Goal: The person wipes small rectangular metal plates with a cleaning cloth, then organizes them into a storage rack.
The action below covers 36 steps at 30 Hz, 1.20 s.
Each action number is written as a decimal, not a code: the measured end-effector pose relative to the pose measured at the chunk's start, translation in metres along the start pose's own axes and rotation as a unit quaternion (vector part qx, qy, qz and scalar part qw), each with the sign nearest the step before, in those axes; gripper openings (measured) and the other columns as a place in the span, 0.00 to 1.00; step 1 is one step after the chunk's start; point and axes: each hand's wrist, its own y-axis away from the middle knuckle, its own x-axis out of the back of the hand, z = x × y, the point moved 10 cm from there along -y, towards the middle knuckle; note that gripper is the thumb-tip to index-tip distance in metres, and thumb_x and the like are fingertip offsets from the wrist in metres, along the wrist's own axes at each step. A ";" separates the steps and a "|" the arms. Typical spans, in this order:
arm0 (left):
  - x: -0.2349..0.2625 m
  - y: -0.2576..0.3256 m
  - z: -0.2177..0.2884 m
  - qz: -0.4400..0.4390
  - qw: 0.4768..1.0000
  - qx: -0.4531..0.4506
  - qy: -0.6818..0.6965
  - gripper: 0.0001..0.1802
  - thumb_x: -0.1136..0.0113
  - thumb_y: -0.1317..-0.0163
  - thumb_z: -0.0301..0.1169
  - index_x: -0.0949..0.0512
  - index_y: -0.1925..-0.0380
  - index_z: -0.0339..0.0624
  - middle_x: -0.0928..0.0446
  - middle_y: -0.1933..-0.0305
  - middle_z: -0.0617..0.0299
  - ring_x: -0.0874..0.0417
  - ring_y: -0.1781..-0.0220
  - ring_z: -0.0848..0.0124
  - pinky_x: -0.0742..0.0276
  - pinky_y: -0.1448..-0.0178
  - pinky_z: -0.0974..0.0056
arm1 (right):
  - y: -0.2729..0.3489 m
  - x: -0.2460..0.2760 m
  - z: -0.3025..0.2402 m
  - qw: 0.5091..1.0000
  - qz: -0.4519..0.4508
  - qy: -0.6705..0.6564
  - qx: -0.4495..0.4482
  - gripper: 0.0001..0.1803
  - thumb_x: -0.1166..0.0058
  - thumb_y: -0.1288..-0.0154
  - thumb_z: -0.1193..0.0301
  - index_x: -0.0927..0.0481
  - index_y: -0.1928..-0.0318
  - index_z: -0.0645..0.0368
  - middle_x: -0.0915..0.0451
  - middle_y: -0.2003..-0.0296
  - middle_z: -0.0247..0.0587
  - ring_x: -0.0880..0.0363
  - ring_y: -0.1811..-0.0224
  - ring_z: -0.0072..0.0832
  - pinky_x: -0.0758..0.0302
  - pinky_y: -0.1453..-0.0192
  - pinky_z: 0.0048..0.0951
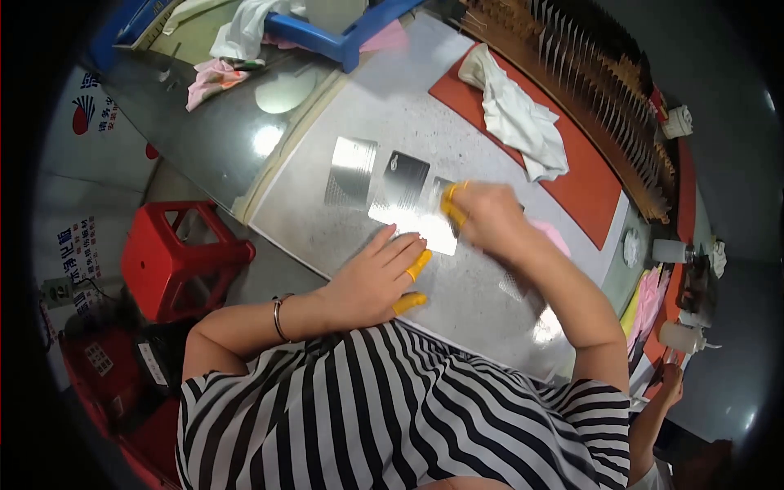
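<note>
My left hand (pixel 376 278) lies flat on the grey table (pixel 384 98), fingers spread, with yellow finger cots on two fingers. Its fingertips rest on the near edge of a shiny metal plate (pixel 412 224). My right hand (pixel 482 216), blurred and also wearing yellow cots, is curled over the far side of that plate. A pink cloth (pixel 557 237) shows from under it. Two more plates lie just beyond: a silver plate (pixel 353 167) and a dark plate (pixel 406 175).
A white cloth (pixel 518 114) lies on a red mat (pixel 592 184) beside a long wooden slotted rack (pixel 588 73). A red stool (pixel 184 253) stands to my left, a blue stool (pixel 343 37) lies farther off. White bottles (pixel 682 335) and another person's hand (pixel 665 384) are at right.
</note>
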 end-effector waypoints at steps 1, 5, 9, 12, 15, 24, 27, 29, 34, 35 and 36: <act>-0.002 -0.001 0.002 -0.004 1.000 -0.003 0.008 0.23 0.41 0.48 0.40 0.27 0.64 0.26 0.32 0.46 0.42 0.36 0.39 0.52 0.50 0.33 0.45 | -0.005 0.009 0.024 0.999 0.019 0.004 -0.042 0.06 0.49 0.57 0.78 0.25 0.73 0.60 0.25 0.77 0.46 0.25 0.75 0.44 0.29 0.71 0.39; 0.001 0.000 -0.004 0.001 1.000 0.009 0.017 0.24 0.40 0.48 0.39 0.29 0.61 0.26 0.33 0.46 0.43 0.37 0.38 0.53 0.50 0.34 0.43 | 0.014 -0.009 -0.003 0.998 -0.057 0.000 0.000 0.08 0.48 0.58 0.78 0.25 0.72 0.61 0.27 0.80 0.46 0.25 0.76 0.44 0.29 0.73 0.40; -0.001 -0.002 -0.002 -0.021 1.000 0.018 0.006 0.27 0.39 0.48 0.38 0.30 0.56 0.25 0.34 0.44 0.44 0.38 0.37 0.53 0.50 0.34 0.42 | 0.019 -0.001 0.007 0.999 -0.038 0.011 -0.026 0.06 0.47 0.58 0.76 0.26 0.74 0.61 0.27 0.81 0.46 0.25 0.78 0.44 0.29 0.75 0.40; -0.002 0.000 0.000 -0.008 1.000 0.014 0.000 0.22 0.42 0.47 0.40 0.26 0.65 0.26 0.32 0.47 0.43 0.39 0.37 0.53 0.52 0.33 0.43 | 0.028 0.001 0.010 0.998 -0.006 0.040 -0.055 0.04 0.47 0.58 0.76 0.27 0.76 0.61 0.27 0.81 0.47 0.25 0.78 0.43 0.28 0.74 0.41; -0.003 0.001 0.001 -0.004 1.000 0.010 0.011 0.22 0.42 0.47 0.39 0.26 0.65 0.25 0.32 0.47 0.42 0.39 0.37 0.52 0.51 0.33 0.45 | 0.044 -0.015 -0.031 0.998 -0.062 -0.016 -0.012 0.04 0.48 0.57 0.77 0.27 0.76 0.61 0.27 0.82 0.47 0.24 0.78 0.43 0.28 0.73 0.41; 0.003 0.001 -0.002 0.011 0.999 0.008 0.036 0.23 0.41 0.48 0.38 0.28 0.62 0.24 0.32 0.47 0.42 0.38 0.38 0.52 0.48 0.33 0.48 | -0.003 -0.012 -0.003 0.999 -0.040 0.018 -0.033 0.05 0.49 0.54 0.77 0.26 0.72 0.62 0.25 0.78 0.50 0.23 0.74 0.45 0.28 0.71 0.41; 0.007 -0.004 0.005 0.006 0.999 0.011 0.038 0.23 0.40 0.48 0.37 0.28 0.61 0.25 0.32 0.46 0.45 0.37 0.37 0.54 0.50 0.32 0.48 | -0.008 0.003 0.033 0.993 0.022 0.044 -0.111 0.05 0.50 0.54 0.75 0.27 0.74 0.62 0.25 0.78 0.54 0.23 0.73 0.47 0.29 0.71 0.44; 0.003 0.001 -0.001 0.006 0.999 0.022 0.039 0.24 0.40 0.48 0.37 0.28 0.59 0.27 0.32 0.46 0.46 0.37 0.37 0.56 0.50 0.32 0.47 | 0.005 -0.008 0.003 0.994 -0.019 0.029 -0.103 0.05 0.50 0.55 0.76 0.27 0.74 0.63 0.25 0.78 0.53 0.24 0.74 0.47 0.29 0.71 0.44; 0.005 -0.007 -0.014 -0.012 0.997 0.048 0.064 0.28 0.37 0.49 0.38 0.31 0.50 0.34 0.33 0.44 0.49 0.35 0.38 0.57 0.50 0.33 0.44 | 0.059 0.017 -0.039 0.997 -0.032 -0.042 -0.061 0.07 0.47 0.52 0.78 0.26 0.69 0.64 0.24 0.79 0.49 0.24 0.77 0.41 0.29 0.74 0.38; 0.016 -0.022 -0.012 0.018 0.998 0.024 0.054 0.31 0.37 0.50 0.39 0.33 0.48 0.34 0.33 0.44 0.49 0.36 0.37 0.57 0.51 0.33 0.45 | 0.069 0.043 -0.038 0.997 0.020 -0.046 -0.061 0.07 0.46 0.48 0.76 0.25 0.67 0.64 0.24 0.78 0.47 0.23 0.78 0.36 0.28 0.74 0.35; 0.024 -0.033 -0.012 0.047 0.998 0.011 0.046 0.34 0.37 0.51 0.40 0.35 0.46 0.34 0.34 0.43 0.49 0.37 0.37 0.57 0.51 0.32 0.46 | 0.082 0.059 -0.017 0.958 0.027 -0.189 -0.214 0.08 0.45 0.45 0.75 0.25 0.65 0.64 0.24 0.79 0.42 0.23 0.78 0.29 0.28 0.77 0.31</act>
